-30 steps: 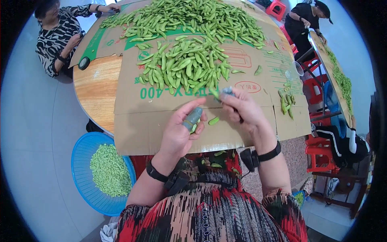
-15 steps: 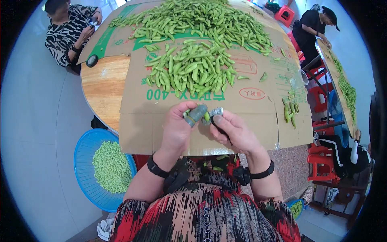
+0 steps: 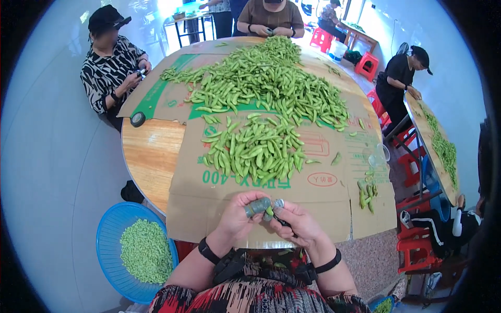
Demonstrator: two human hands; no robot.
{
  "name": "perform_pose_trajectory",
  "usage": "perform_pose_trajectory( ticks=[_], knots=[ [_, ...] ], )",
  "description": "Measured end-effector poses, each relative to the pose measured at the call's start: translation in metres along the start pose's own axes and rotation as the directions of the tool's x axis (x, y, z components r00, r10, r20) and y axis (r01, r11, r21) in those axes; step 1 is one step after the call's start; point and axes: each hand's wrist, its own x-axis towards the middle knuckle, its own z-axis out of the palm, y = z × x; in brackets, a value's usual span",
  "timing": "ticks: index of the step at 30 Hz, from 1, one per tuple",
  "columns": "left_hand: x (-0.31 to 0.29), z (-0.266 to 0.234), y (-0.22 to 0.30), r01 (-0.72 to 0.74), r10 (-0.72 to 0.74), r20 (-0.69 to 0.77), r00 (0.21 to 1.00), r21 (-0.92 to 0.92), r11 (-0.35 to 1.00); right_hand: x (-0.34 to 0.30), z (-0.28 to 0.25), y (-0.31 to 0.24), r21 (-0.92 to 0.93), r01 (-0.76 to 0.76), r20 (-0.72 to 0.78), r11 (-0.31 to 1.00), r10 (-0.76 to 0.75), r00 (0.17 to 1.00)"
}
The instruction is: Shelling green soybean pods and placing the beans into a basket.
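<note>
A green edamame pod (image 3: 270, 211) is pinched between my two hands, mostly covered by the fingers. My left hand (image 3: 238, 218) is closed around it, with a grey-green wrap (image 3: 255, 207) over a digit. My right hand (image 3: 305, 224) is closed against the pod's other side. It has a silvery wrap (image 3: 279, 203) at the tip of a digit and something dark (image 3: 282, 223) under its fingers, which I cannot make out. Beyond my hands lies a small heap of edamame pods (image 3: 255, 151) on the flattened cardboard (image 3: 313, 208).
A larger pod heap (image 3: 271, 78) covers the table's far part. Several darker pods (image 3: 368, 194) lie at right. A blue basket (image 3: 107, 250) of shelled beans (image 3: 146, 250) stands low at left. A black tape roll (image 3: 138, 119) sits at the left edge. Other people work around the tables.
The view has tilted up, so the table and my hands appear lower and more people show at the far side. Both hands stay together at the pod.
</note>
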Motion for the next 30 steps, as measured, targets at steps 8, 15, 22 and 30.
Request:
perform_pose_trajectory(
  ticks=[8,15,22,30],
  knots=[
    [0.003,0.0,-0.011,-0.12,0.17,-0.078,0.982,0.438,0.891,0.012,0.0,0.005,-0.364,0.227,-0.151,0.903,-0.298,0.942],
    [-0.006,0.003,-0.006,-0.121,0.203,-0.099,0.974,0.533,0.837,0.014,-0.007,0.004,-0.77,0.255,-0.188,0.585,-0.589,0.786],
    [-0.018,0.018,-0.002,-0.276,0.402,0.089,0.911,0.856,0.436,0.007,-0.004,0.004,-0.584,0.173,-0.231,0.793,-0.367,0.901],
    [-0.009,0.005,0.009,-0.54,0.404,0.398,0.823,0.768,0.344,0.018,-0.007,0.015,0.432,0.091,0.032,0.897,-0.116,0.993]
  ],
)
